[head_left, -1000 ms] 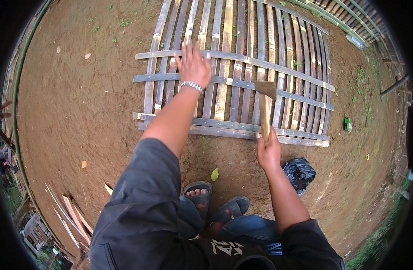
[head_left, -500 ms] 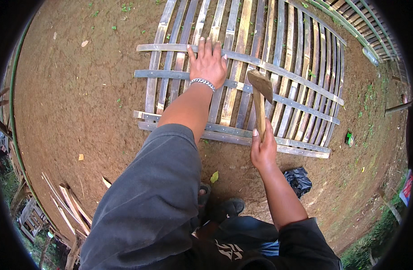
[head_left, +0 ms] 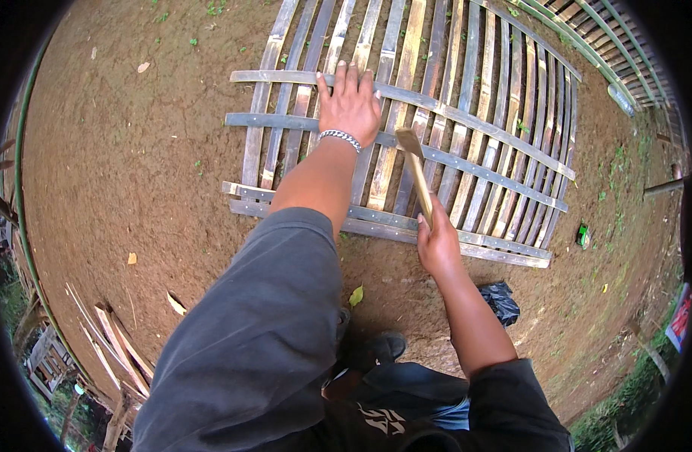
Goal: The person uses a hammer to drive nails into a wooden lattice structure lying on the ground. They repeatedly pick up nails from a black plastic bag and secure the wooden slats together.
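Note:
A slatted panel of split bamboo [head_left: 482, 172] lies on the ground ahead of me, with long slats crossed by several strips. My left hand [head_left: 349, 105] rests flat on it, fingers stretched forward over the upper cross strip [head_left: 466, 118]; a chain bracelet circles that wrist. In my right hand [head_left: 439, 242] is a hatchet [head_left: 419, 177], gripped near the lower end of its wooden handle. Its head, seen nearly edge-on, is over the panel to the right of my left hand, near the middle cross strip. I cannot tell whether the head touches the bamboo.
Bare brown soil [head_left: 135, 166] surrounds the panel. A black plastic bag [head_left: 500, 303] lies right of my feet, and a small green object [head_left: 583, 236] sits beyond it. Loose bamboo strips [head_left: 118, 343] lie at lower left. A clear bottle [head_left: 621, 99] is by the slatted structure at upper right.
The hatchet's head has swung left and turned from showing its broad side to nearly edge-on. My right hand has shifted slightly; my left hand stays on the panel.

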`<act>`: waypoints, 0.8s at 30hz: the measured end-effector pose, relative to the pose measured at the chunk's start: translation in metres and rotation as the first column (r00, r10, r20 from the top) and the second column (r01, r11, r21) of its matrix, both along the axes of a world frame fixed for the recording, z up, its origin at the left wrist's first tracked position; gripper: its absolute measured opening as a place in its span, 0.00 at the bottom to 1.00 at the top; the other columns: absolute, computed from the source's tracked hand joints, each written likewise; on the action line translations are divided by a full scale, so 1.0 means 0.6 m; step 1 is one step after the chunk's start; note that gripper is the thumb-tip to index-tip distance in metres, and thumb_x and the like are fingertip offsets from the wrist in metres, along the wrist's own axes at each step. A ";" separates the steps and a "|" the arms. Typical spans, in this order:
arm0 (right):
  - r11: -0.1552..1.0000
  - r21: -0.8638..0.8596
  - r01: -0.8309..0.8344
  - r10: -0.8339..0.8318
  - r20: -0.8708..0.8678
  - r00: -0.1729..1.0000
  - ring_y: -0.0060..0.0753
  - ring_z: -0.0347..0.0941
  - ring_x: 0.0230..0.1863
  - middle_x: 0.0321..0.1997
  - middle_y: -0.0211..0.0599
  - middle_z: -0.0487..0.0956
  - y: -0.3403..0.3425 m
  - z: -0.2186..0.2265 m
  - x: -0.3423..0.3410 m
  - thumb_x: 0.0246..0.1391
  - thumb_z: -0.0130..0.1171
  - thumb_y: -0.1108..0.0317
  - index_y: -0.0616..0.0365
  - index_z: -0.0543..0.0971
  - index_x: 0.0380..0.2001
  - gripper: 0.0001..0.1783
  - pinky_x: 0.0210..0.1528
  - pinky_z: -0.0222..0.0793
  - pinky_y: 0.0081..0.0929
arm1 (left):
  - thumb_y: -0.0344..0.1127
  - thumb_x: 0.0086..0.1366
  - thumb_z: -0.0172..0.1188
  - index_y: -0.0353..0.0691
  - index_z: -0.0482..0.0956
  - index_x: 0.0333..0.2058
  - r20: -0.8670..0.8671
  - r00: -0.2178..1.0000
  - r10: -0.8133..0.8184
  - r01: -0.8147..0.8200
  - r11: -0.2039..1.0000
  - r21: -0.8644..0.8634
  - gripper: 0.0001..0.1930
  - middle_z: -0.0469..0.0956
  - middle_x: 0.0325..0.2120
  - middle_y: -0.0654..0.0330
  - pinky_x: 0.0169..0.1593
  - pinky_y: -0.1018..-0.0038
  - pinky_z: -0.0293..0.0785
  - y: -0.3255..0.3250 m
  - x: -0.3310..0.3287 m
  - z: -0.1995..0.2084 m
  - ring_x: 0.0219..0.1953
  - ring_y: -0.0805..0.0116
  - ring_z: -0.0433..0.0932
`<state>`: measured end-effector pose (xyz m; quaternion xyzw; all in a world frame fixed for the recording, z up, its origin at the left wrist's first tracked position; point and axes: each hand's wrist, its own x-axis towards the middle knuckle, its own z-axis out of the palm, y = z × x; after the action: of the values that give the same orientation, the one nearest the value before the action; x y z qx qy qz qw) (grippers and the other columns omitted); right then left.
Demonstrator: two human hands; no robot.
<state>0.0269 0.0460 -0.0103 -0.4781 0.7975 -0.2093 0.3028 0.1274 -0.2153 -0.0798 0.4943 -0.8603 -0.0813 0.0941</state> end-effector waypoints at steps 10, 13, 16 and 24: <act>0.999 -0.048 0.016 -0.018 -0.052 0.998 0.64 0.76 0.58 0.61 0.60 0.75 0.008 0.007 -0.001 0.61 0.57 0.78 0.60 0.64 0.68 0.32 0.58 0.75 0.47 | 0.44 0.73 0.46 0.42 0.69 0.64 -0.039 0.999 -0.007 0.006 0.999 -0.035 0.24 0.64 0.68 0.52 0.75 0.42 0.41 -0.002 -0.004 -0.009 0.75 0.54 0.52; 0.991 -0.134 -0.021 0.001 -0.152 0.988 0.63 0.77 0.56 0.61 0.60 0.75 0.023 0.005 0.000 0.60 0.57 0.78 0.60 0.63 0.68 0.33 0.55 0.76 0.48 | 0.44 0.73 0.46 0.42 0.69 0.64 -0.024 1.000 -0.002 0.000 0.999 -0.045 0.24 0.65 0.67 0.52 0.75 0.42 0.41 -0.002 0.002 -0.004 0.75 0.54 0.53; 0.927 -0.376 0.001 -0.032 -0.076 0.997 0.62 0.77 0.56 0.61 0.61 0.75 0.018 0.012 0.003 0.61 0.57 0.77 0.60 0.64 0.68 0.32 0.55 0.77 0.48 | 0.44 0.73 0.46 0.43 0.69 0.64 -0.020 1.000 -0.002 0.001 0.999 -0.054 0.24 0.66 0.67 0.51 0.75 0.42 0.41 -0.005 0.006 -0.006 0.74 0.53 0.54; 0.949 -0.309 -0.061 0.012 -0.159 0.987 0.64 0.77 0.56 0.59 0.63 0.76 0.006 -0.007 -0.026 0.61 0.57 0.76 0.62 0.66 0.66 0.30 0.55 0.77 0.47 | 0.43 0.73 0.46 0.44 0.68 0.65 -0.043 0.999 -0.011 0.010 0.999 -0.037 0.25 0.66 0.67 0.52 0.75 0.43 0.42 -0.003 0.000 -0.004 0.74 0.53 0.54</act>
<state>0.0116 0.0497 -0.0146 -0.5496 0.7663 -0.2896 0.1638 0.1272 -0.2171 -0.0824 0.4862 -0.8620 -0.0768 0.1213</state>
